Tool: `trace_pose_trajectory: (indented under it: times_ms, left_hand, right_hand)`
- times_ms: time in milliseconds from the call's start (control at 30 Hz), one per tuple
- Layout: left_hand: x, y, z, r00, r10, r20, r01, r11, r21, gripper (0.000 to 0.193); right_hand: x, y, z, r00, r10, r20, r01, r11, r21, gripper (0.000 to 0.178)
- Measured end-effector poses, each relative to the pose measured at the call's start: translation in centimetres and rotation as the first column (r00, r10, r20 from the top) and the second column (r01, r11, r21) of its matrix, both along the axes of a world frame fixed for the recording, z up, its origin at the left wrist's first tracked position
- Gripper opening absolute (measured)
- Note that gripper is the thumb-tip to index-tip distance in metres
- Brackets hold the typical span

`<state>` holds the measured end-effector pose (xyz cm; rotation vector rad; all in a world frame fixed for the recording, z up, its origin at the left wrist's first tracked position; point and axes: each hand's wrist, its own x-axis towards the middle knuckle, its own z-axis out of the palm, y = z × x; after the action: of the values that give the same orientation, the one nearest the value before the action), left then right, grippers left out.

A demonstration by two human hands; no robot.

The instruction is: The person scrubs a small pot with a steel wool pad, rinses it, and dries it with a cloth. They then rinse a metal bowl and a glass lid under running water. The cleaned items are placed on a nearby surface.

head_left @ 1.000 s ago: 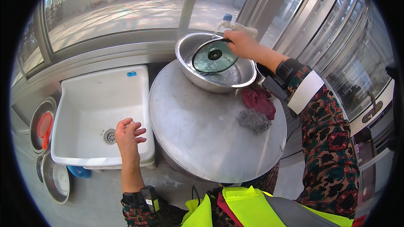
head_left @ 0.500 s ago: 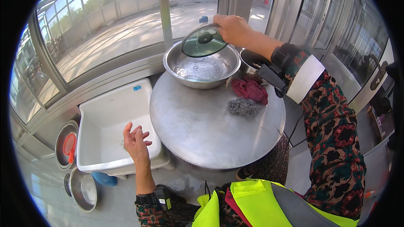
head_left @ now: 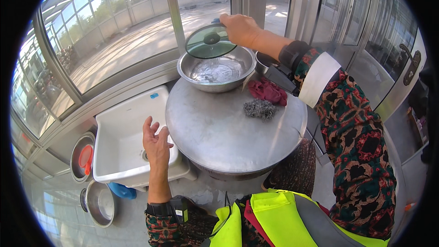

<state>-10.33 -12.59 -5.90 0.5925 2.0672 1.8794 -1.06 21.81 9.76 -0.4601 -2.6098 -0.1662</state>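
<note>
My right hand (head_left: 242, 29) grips the rim of a round glass pot lid (head_left: 203, 45) with a dark knob, tilted above a wide steel basin (head_left: 244, 77). Water lies in the basin, which stands at the far side of a round metal tabletop (head_left: 219, 130). To the left, my left hand (head_left: 157, 145) hangs in the air over the near right part of a white sink (head_left: 121, 132). Its fingers are loosely bent and apart, with nothing in them. A steel wool scourer (head_left: 259, 110) and a dark red cloth (head_left: 269, 92) lie right of the basin.
Another metal pot (head_left: 262, 64) sits partly hidden behind my right arm. On the floor at left are a bowl with a red ladle-like scoop (head_left: 86, 156), a steel pan (head_left: 101, 206) and something blue (head_left: 122, 190). Windows border the far side; a door handle (head_left: 410, 66) is at right.
The lid has shifted left over the basin in my right hand. My left hand has risen slightly and moved right. The whole view has turned a little.
</note>
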Motion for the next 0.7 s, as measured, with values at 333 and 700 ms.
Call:
trace_pose_trajectory:
  times_ms: [333,700]
  left_hand:
    - [1.0,-1.5,0.7,0.972,0.057,0.227,-0.104,0.974,0.203,0.066]
    - [-1.5,-4.7,-2.5,0.844,-0.181,0.504,-0.142,0.832,0.537,0.058]
  right_hand:
    - [-1.6,-1.5,-0.8,0.984,-0.058,-0.171,0.003,0.951,-0.310,0.020]
    - [-12.3,-16.5,-9.4,0.998,0.047,0.042,0.037,0.122,-0.992,0.021]
